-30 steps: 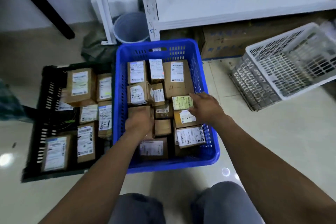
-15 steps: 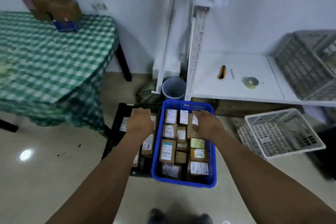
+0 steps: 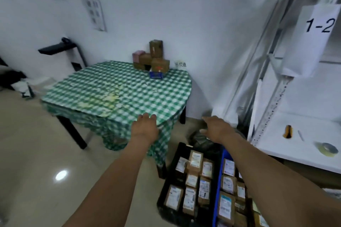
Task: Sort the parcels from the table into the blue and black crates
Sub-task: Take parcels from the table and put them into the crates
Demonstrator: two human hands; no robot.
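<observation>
- Black crate and blue crate sat nearest, at right, side by side, holding labelled parcels.
- Left hand and right hand were outstretched, fingers loose, gripping nothing (both slightly blurred).
- Unsorted parcels stood stacked on the table's far right corner.

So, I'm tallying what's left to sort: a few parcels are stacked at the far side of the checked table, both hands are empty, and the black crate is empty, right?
No: the head view shows the black crate full of labelled boxes. The parcels stacked far back on the table and the empty left hand and right hand are right.
</observation>
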